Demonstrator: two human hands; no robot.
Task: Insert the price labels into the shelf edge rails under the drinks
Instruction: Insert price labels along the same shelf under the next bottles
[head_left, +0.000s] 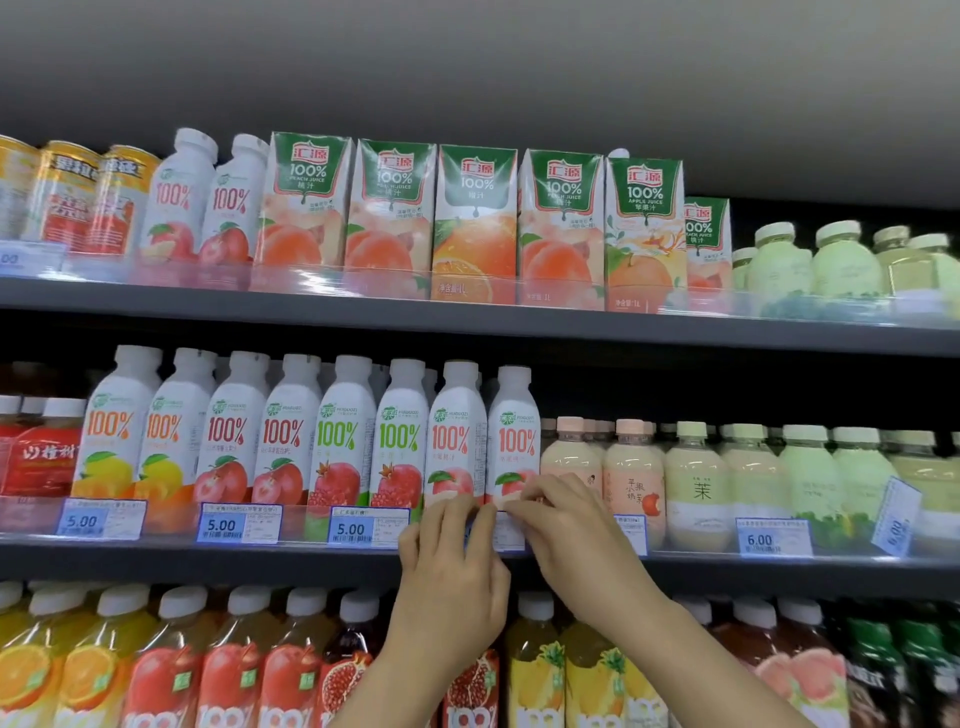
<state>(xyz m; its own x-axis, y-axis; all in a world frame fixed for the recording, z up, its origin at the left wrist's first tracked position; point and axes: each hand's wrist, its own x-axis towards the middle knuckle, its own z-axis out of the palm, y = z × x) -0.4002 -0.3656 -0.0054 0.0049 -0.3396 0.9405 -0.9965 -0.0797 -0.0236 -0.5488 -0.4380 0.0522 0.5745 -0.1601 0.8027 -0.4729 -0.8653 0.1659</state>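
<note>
Both hands are up at the middle shelf's clear edge rail (171, 525), under the two peach-juice bottles (457, 441). My left hand (452, 566) and my right hand (566, 525) pinch the top corners of a white-and-blue price label (506, 532) that sits in the rail, mostly hidden behind my fingers. Other labels stand in the same rail: three reading 5.00 (101, 519) (239, 524) (366, 527) to the left, and one reading 6.00 (773, 538) to the right. A part-hidden label (631, 532) shows just right of my right hand.
A loose label (896, 522) tilts out of the rail at far right. Juice cartons (475, 223) fill the top shelf, whose dark edge (467, 317) carries a label only at far left. Large bottles (249, 660) crowd the bottom shelf under my forearms.
</note>
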